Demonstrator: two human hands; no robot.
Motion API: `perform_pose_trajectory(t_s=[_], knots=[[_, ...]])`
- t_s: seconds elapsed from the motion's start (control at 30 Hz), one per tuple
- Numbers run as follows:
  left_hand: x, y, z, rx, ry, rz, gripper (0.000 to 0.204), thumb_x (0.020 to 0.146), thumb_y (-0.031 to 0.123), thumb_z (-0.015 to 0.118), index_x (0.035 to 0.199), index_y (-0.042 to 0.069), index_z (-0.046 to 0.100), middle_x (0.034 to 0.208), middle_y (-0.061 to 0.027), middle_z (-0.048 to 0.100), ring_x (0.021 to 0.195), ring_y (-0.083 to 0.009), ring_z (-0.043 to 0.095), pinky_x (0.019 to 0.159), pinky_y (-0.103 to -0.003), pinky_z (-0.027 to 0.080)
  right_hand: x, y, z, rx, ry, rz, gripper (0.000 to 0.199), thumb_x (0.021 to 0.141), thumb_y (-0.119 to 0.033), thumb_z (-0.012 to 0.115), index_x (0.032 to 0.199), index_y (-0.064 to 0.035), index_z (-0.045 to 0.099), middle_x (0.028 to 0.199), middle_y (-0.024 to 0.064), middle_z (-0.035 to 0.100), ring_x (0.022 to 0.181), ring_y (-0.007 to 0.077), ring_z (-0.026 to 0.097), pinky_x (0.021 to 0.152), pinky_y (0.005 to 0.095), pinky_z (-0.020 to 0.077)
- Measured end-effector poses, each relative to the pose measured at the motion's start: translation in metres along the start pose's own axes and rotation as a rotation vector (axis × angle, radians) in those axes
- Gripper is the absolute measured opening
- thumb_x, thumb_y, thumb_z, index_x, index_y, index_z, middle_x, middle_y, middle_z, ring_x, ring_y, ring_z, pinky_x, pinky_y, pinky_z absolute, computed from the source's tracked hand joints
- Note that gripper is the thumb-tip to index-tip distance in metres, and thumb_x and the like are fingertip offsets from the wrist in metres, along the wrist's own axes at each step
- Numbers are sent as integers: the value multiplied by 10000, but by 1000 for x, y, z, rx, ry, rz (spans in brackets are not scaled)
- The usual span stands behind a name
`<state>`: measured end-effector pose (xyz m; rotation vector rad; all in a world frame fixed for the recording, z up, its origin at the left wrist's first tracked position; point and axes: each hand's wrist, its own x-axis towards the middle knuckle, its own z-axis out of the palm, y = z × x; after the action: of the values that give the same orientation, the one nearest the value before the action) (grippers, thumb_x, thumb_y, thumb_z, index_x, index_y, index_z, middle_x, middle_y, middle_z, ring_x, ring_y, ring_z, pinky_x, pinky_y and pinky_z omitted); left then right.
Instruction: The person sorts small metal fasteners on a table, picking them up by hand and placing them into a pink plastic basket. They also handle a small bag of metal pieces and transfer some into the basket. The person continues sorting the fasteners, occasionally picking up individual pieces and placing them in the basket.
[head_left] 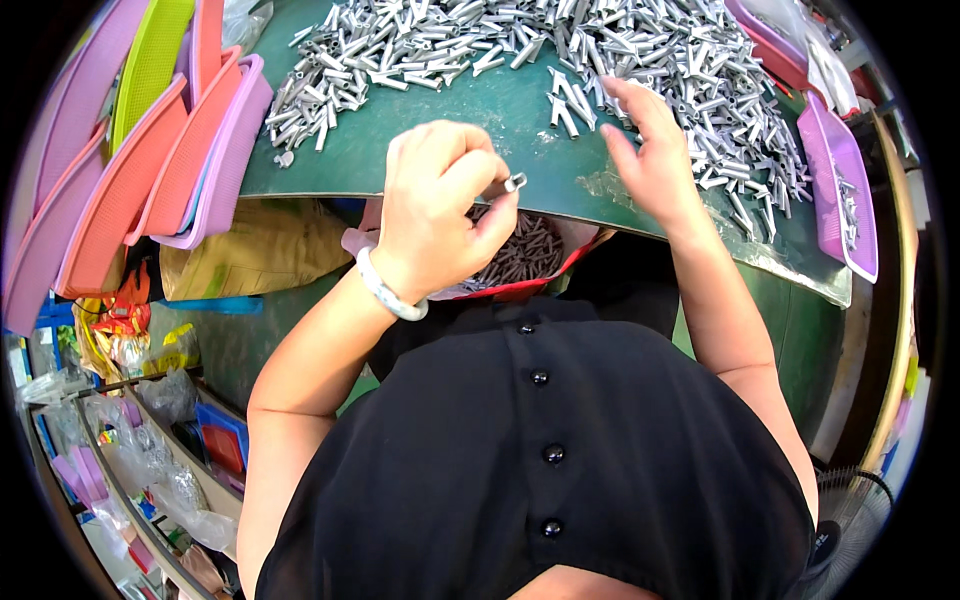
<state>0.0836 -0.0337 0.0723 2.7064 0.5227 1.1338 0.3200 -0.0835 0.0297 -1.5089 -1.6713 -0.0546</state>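
My left hand (437,195), a pale bracelet (384,288) on its wrist, is closed around a small silvery metal tube piece (515,182) whose end pokes out past the fingers. It hangs over the near edge of the green table (430,150). To the right, my right hand (652,155) is spread with thumb and fingers apart, close to a few loose metal tube pieces (570,103). Beyond both hands spreads a big heap of the same silvery pieces (640,40). Below the table edge, a red-rimmed container holds many brownish slim pieces (522,253), partly hidden by my left hand.
Stacked pink, orange, purple and green plastic baskets (125,185) lean at the left. A purple basket (825,200) with some metal pieces sits at the table's right edge. A fan (850,525) stands at lower right; shelves with plastic bags (160,460) are at lower left.
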Motion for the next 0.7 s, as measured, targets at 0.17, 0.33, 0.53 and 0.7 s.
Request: perform_pose_trajectory(t_s=[0.17,0.33,0.53,0.7], knots=[[-29,-6,13,32,-340,-181,217,664,158,695,837,67,602,839,-64,540,834,-261,520,760,-367,378,15,23,10,-244,-202,87,247,764,-165,622,973,-35,600,905,141,608,898,329,565,803,396,451],[-10,-19,26,22,-257,-218,193,707,164,684,849,54,615,822,-91,558,813,-286,538,725,-376,414,31,16,22,-536,-333,43,249,753,-236,636,861,-23,567,828,128,624,792,294,619,667,392,500],[46,-59,78,94,-194,-141,174,742,201,654,858,71,651,847,-124,596,826,-309,574,738,-389,455,40,25,29,-573,-436,70,235,748,-177,621,901,-49,497,815,120,613,792,312,612,654,415,485],[96,-48,103,275,-707,-432,456,737,457,646,889,28,673,958,-153,643,905,-304,612,786,-386,468,34,24,24,-562,-408,67,166,756,-117,569,895,-62,496,785,115,612,768,304,622,617,408,492]])
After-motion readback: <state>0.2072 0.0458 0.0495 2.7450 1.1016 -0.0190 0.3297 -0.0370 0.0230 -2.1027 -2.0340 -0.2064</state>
